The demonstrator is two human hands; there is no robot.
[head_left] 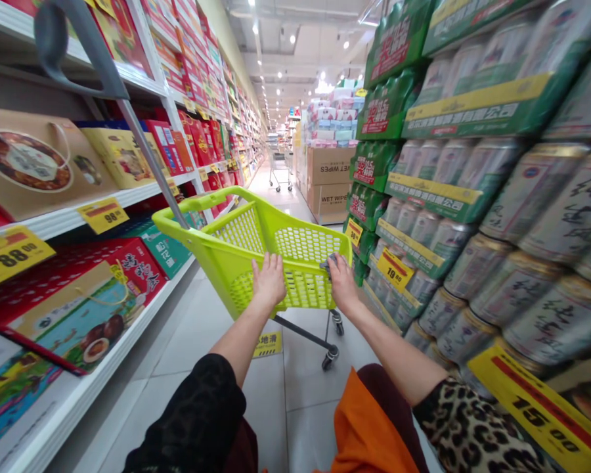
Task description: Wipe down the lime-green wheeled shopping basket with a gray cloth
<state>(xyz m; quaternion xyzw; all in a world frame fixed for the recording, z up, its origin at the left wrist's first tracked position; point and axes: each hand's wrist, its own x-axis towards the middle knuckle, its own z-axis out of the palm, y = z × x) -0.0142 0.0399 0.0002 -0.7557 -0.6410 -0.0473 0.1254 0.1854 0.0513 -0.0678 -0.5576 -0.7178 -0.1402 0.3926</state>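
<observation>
A lime-green plastic shopping cart stands side-on before me, tilted in view, on a grey frame with black casters. Its basket has perforated walls and nothing shows inside. My left hand is on the near side rim, fingers hooked over the top edge; its thumb is hidden. At the right end of the same rim, my right hand closes on a small grey cloth and presses it against the edge. The cart's grey handle rises at the upper left on a metal post.
Shelves of gift boxes line the left side. Stacked packs of beer cans rise close on the right, with yellow price tags sticking out. Cardboard cartons and another cart stand farther down the tiled aisle. A yellow floor sign lies below the cart.
</observation>
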